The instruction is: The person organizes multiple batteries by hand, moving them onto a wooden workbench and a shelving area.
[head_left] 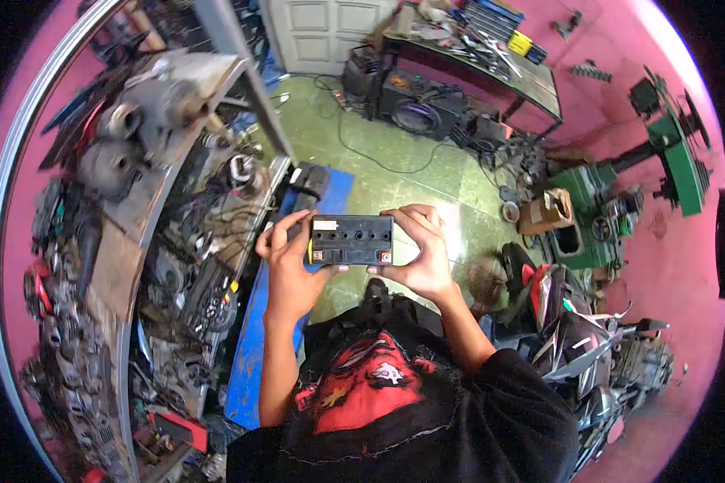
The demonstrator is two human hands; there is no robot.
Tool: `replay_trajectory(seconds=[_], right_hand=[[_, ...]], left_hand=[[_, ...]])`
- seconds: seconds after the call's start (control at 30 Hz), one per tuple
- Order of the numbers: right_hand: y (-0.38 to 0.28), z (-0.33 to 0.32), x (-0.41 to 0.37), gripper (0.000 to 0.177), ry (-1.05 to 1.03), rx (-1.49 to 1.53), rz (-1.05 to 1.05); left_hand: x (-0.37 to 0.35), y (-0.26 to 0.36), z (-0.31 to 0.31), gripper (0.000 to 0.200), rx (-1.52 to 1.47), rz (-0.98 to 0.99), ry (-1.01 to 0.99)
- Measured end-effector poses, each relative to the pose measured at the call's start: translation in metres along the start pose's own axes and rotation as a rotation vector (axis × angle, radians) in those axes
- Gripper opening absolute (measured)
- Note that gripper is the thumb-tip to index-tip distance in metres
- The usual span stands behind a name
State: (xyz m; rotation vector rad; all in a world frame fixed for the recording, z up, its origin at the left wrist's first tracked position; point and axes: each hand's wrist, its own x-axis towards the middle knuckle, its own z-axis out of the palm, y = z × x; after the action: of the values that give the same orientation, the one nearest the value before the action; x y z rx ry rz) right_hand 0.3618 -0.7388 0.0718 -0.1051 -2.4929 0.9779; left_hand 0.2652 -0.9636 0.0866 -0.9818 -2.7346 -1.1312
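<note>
Black battery [353, 229]: raised over floor [403, 165], in front of wearer's torso, row of round holes in view, metal terminals [317, 255] at near corners. Probably heavy for its size; hard, stiff case, likely smooth, could slip; would likely crack if dropped. Best held by both ends, fingers off terminals. Left hand [288, 256] grasps left end, thumb at near edge; right hand [424, 256] grasps right end, thumb at near right corner. Left: blue platform [250, 362], then cluttered shelves [117, 278]. Near right: motorcycle [572, 334]. Far right: workbench [532, 80].
</note>
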Motion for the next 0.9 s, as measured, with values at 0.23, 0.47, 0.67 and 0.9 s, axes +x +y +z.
replay_trajectory(seconds=[0.23,0.47,0.67,0.9], right_hand=[[0.074,-0.097,-0.018,0.081,0.146,-0.123,0.208],[0.125,-0.152,-0.060,0.082,0.342,-0.213,0.433],[0.172,-0.168,-0.071,0.086,0.458,-0.227,0.599],[0.257,-0.192,-0.013,0.084,0.477,-0.267,0.661]], left_hand=[[0.076,0.066,0.113,0.089,-0.075,0.201,-0.091],[0.129,0.126,0.199,0.089,-0.201,0.404,-0.330],[0.174,0.149,0.266,0.090,-0.259,0.509,-0.488],[0.269,0.160,0.342,0.091,-0.297,0.541,-0.557]])
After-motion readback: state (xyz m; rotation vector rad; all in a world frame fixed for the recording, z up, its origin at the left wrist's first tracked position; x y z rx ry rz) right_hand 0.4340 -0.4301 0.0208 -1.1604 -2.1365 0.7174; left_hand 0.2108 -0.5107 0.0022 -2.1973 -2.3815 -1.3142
